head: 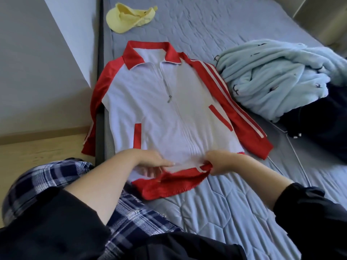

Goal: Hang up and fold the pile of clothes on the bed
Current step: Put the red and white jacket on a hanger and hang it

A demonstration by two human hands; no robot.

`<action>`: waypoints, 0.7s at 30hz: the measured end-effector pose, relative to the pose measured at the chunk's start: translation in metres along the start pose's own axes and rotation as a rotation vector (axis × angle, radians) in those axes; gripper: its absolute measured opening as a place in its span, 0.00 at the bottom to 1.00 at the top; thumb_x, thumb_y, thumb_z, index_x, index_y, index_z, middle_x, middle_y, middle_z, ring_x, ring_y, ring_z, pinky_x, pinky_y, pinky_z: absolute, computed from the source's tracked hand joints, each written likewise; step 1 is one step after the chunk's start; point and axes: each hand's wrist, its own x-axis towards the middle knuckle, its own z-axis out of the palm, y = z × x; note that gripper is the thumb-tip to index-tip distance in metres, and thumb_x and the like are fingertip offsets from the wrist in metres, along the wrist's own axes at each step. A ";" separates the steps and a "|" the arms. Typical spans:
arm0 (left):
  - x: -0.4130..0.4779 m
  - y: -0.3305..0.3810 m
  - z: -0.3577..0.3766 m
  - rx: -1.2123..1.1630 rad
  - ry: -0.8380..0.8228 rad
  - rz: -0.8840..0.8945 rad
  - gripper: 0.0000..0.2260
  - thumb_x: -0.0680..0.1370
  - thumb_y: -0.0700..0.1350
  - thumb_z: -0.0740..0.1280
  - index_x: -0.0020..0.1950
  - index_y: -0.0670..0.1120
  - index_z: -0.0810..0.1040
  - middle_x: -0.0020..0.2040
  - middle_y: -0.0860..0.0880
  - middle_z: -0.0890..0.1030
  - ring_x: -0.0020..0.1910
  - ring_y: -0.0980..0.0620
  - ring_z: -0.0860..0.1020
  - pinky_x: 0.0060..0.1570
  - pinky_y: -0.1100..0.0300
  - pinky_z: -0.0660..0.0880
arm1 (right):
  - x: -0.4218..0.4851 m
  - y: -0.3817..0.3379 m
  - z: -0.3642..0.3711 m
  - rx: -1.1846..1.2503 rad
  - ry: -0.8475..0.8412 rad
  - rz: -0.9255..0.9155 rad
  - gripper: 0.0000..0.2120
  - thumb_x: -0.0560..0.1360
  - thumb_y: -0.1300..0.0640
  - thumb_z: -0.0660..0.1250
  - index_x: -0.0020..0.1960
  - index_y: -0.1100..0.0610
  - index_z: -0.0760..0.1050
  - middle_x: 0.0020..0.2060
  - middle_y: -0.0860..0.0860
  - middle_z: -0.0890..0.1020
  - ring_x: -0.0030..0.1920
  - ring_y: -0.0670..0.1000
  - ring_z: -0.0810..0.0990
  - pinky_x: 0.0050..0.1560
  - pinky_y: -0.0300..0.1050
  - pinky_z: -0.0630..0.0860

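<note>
1. Jacket (169, 109) status: the white and red zip-up lies flat, front up, on the bed (225, 212). Collar is at the far end, hem is nearest me. One red sleeve droops over the bed's edge.
2. Hands: my left hand (155, 162) is on the jacket's hem with fingers out straight, pressing the white cloth down. My right hand (219, 162) pinches the red hem band, which is bunched up and lifted off the quilt.
3. Feel, my guess: thin, shiny tracksuit cloth, so light, floppy and a bit slippery. It won't hold a crease by itself and will probably slide on the quilt.
4. Where I'd grab: both hem corners for the fold up, or the shoulders beside the collar for a hanger. I'd skip the zip pull, since it only drags the front.
5. Nearby: yellow cap (129, 17) is beyond the jacket's collar. Blue fleece (272, 76) is heaped just beside the jacket's striped sleeve, with a dark garment (319, 128) past it.
</note>
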 end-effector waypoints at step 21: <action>0.048 0.002 0.022 0.738 0.632 0.013 0.28 0.81 0.59 0.50 0.78 0.55 0.43 0.79 0.49 0.39 0.76 0.48 0.36 0.73 0.43 0.41 | 0.017 0.119 0.050 0.235 0.573 0.818 0.31 0.79 0.42 0.45 0.76 0.58 0.56 0.77 0.53 0.56 0.77 0.53 0.51 0.72 0.64 0.43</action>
